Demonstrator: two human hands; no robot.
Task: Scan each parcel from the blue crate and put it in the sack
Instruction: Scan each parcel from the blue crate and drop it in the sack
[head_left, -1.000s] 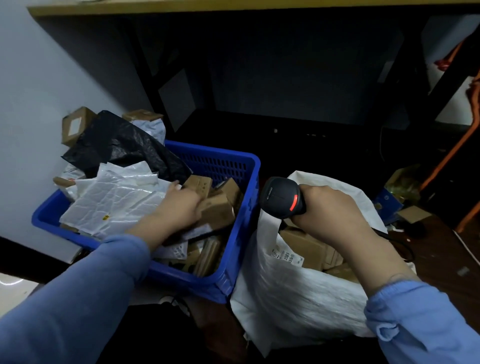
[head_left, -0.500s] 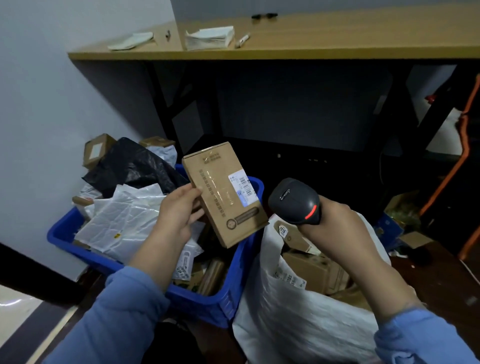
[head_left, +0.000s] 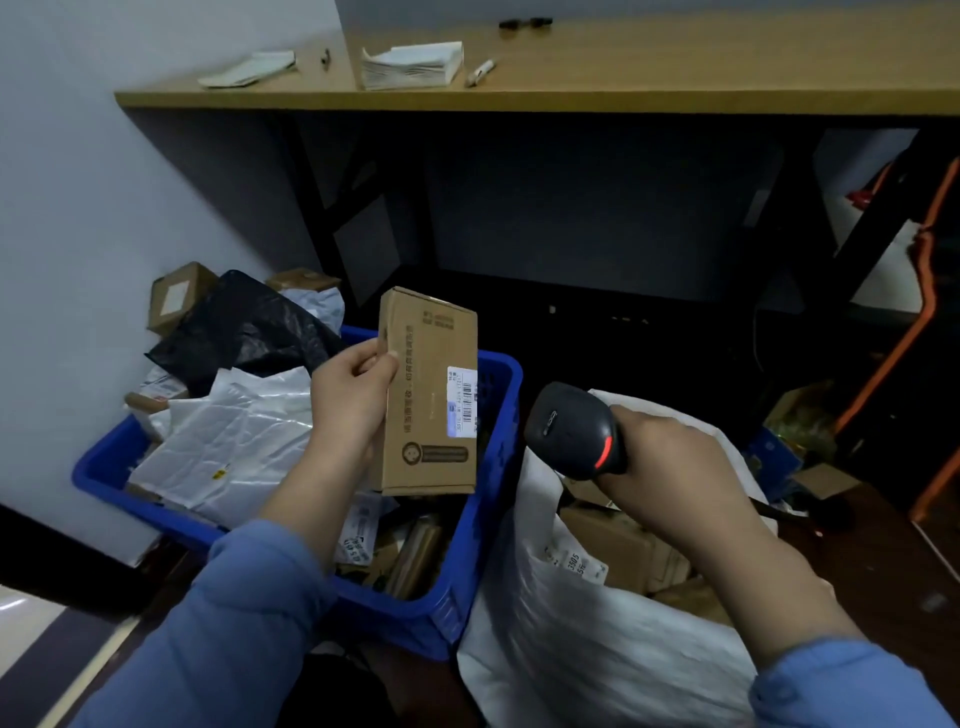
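Parcel (head_left: 431, 405), long axis vertical, pinched by left fingers (head_left: 363, 364); right fingers (head_left: 638, 441) grip scanner (head_left: 571, 431)

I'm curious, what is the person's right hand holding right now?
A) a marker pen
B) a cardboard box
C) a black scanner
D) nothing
C: the right hand grips a black scanner with a red light, while the left hand holds the cardboard box.

Single wide-angle view from the person's head, facing forward and tilted down, close above the blue crate (head_left: 441, 618) at lower left and white sack (head_left: 571, 649) at lower right, desk (head_left: 675, 67) across the top.
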